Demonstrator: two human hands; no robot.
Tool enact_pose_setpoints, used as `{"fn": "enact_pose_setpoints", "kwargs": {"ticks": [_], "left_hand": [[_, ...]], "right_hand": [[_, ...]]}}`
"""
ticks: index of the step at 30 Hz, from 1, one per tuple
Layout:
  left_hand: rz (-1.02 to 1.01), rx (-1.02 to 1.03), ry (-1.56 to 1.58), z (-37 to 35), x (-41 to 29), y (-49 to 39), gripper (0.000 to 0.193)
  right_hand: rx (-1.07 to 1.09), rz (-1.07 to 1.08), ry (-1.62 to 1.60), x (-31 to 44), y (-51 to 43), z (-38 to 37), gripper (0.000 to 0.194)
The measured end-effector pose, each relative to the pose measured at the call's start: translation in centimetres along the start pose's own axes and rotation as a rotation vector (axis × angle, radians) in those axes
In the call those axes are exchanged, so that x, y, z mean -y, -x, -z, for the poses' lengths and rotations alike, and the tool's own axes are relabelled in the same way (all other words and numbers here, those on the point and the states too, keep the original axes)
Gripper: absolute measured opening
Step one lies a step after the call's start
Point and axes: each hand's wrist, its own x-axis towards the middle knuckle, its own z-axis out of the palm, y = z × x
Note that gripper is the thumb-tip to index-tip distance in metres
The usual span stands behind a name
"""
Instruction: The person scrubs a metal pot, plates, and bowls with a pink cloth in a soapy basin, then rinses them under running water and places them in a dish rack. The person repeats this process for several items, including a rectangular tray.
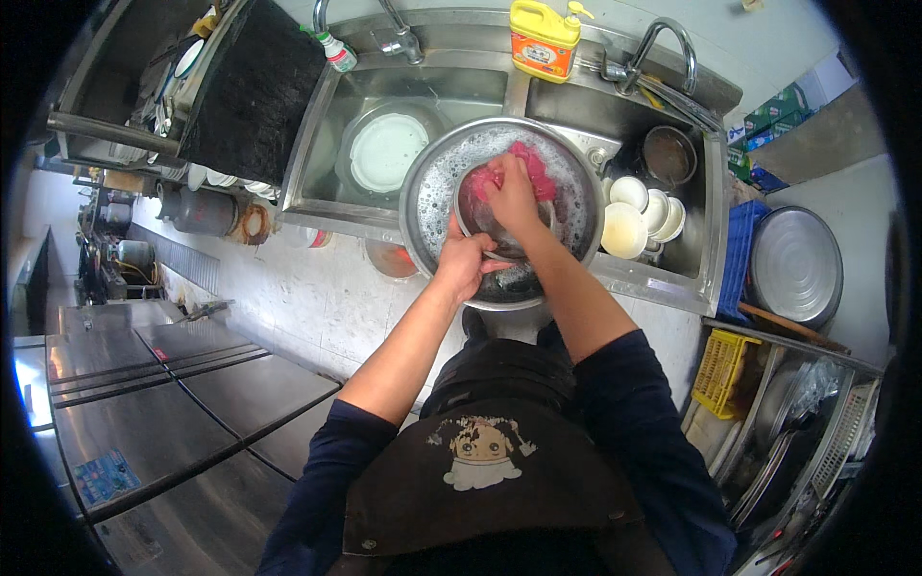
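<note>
A large metal basin (580, 155) of soapy, foamy water sits over the middle of the double sink. Inside it, my left hand (464, 259) grips the near-left rim of a smaller metal bowl (504, 245), tilted so its inside faces me. My right hand (515, 191) presses a pink cloth (534, 169) into that bowl; part of the cloth hangs over the bowl's far rim. Foam and my hands hide part of the bowl's outline.
The left sink basin (461, 83) holds water and a white plate (389, 151). On the right are small white bowls (625, 229) and a dark pot (670, 157). A yellow detergent jug (545, 42) stands between two faucets; a blue crate (742, 252) is beside the sink.
</note>
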Motion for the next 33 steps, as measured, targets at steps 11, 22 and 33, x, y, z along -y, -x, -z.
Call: {"fn": "enact_pose_setpoints", "kwargs": {"ticks": [11, 22, 33], "left_hand": [[0.112, -0.069, 0.149, 2.7, -2.5, -1.7, 0.078], [0.146, -0.076, 0.026, 3.3, -2.7, -3.5, 0.046], [0.389, 0.075, -0.049, 2.5, -4.9, -2.6, 0.04]], "right_hand": [[0.692, -0.161, -0.159, 3.2, 3.7, 3.2, 0.018], [0.676, 0.456, 0.579, 4.1, 4.7, 10.3, 0.04], [0.484, 0.546, 0.383, 6.0, 5.7, 9.2, 0.031]]}}
